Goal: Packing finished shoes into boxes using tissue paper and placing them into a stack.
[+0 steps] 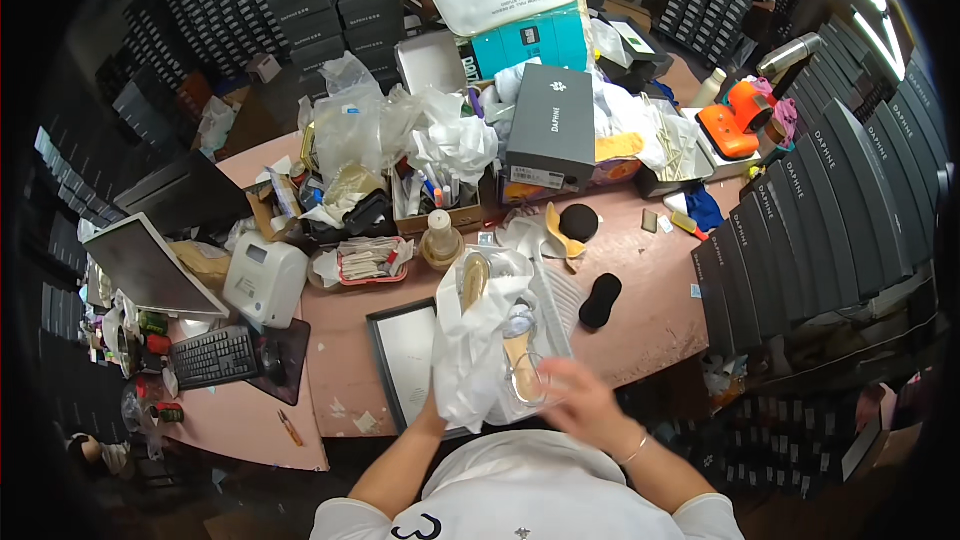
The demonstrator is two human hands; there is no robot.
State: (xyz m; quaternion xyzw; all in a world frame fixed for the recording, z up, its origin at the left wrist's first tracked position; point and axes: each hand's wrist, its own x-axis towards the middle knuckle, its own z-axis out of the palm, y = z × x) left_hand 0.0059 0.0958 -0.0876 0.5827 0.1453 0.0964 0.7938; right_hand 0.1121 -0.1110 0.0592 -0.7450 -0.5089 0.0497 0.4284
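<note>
A cluttered pink worktable (650, 325) sits in a stockroom walled with stacked dark shoe boxes (830, 210), its far half heaped with plastic bags, a label printer (265, 280) and a keyboard (215, 356). At the near edge an open shoe box (545, 285) holds pale shoes (520, 350), one gold insole (474, 278) showing, with the box lid (400, 355) lying just beside it to the left. The left hand (432, 408), mostly hidden, is closed on a bunch of white tissue paper (470, 340) lifted above the box, while the right hand (580, 398) is blurred, fingers apparently spread over the shoes, grip unclear; judged from this, wrapping is under way, with lid unfitted.
</note>
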